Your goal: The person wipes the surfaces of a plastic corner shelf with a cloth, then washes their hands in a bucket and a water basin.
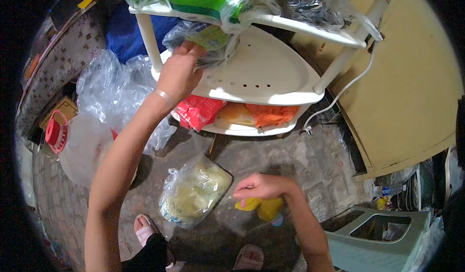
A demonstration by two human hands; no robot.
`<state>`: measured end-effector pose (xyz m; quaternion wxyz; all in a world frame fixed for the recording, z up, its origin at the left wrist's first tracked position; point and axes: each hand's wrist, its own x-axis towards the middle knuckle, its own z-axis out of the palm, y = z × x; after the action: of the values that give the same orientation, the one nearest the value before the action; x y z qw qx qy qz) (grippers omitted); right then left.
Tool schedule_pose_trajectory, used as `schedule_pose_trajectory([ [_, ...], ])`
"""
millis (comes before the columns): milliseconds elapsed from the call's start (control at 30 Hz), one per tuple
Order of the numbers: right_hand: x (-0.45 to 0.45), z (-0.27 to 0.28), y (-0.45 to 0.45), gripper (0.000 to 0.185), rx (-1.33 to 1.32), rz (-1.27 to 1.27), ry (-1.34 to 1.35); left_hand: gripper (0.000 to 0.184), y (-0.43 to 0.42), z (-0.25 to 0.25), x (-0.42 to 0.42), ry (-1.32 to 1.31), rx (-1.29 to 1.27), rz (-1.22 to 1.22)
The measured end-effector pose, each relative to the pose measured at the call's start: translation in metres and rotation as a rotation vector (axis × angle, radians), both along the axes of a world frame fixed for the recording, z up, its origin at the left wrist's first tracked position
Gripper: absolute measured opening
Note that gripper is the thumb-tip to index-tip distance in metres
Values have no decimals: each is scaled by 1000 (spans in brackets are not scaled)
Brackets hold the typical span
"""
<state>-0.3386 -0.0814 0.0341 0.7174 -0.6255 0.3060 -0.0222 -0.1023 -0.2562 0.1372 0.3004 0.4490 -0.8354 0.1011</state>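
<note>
At the upper middle of the frame, the left hand [183, 71] has its fingers closed on a clear bag [214, 39] at the white rack [271, 71]; lower centre, the right hand [264, 185] shows fingers curled narrow, above a yellow thing [270, 210].

The crumpled clear plastic bag [216, 40] I touch, yellow-green and dark inside, sits at upper centre of the frame. Below me, right of lower centre, a yellow thing [270, 210] with a pink spot lies partly hidden.
</note>
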Motion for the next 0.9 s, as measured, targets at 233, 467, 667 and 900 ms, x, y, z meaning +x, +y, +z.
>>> schedule_pose_trajectory([
  [233,-20,12,9,31,-2,-25,52,30,-55,-40,-11,-178,-264,193],
  [467,-33,2,13,32,49,-52,76,26,-18,0,-4,355,-179,-200],
  [667,-30,0,8,33,25,-26,87,28,100,28,41,167,-99,-359],
  [900,-19,-4,-4,32,18,41,89,21,169,15,127,193,123,31],
])
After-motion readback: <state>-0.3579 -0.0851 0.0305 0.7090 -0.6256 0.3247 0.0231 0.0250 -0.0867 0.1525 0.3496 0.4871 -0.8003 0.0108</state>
